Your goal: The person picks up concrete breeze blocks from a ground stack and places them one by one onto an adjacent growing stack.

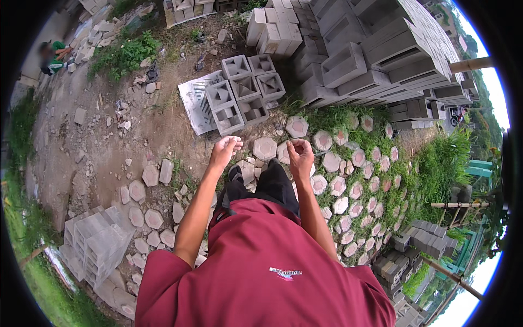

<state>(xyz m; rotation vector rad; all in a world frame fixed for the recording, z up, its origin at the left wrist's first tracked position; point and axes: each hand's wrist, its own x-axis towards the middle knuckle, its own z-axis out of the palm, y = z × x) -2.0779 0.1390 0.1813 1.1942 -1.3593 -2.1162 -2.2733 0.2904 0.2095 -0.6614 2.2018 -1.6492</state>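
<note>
Head view | left hand (227,146) hanging loosely curled | right hand (301,153) curling, pinch I can't tell | hovering near grey blocks (246,87)

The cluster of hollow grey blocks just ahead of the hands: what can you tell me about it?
The hollow grey blocks look like rough concrete. About seven squarish units sit close together in a staggered cluster, openings facing up, with thick walls; several show slanting pieces inside. The nearest left ones rest at least partly on a pale, dark-patterned sheet, which sticks out to their left; others seem to stand on the dirt ground. The person's left hand appears just below the cluster in the picture, seemingly not touching it.
</note>
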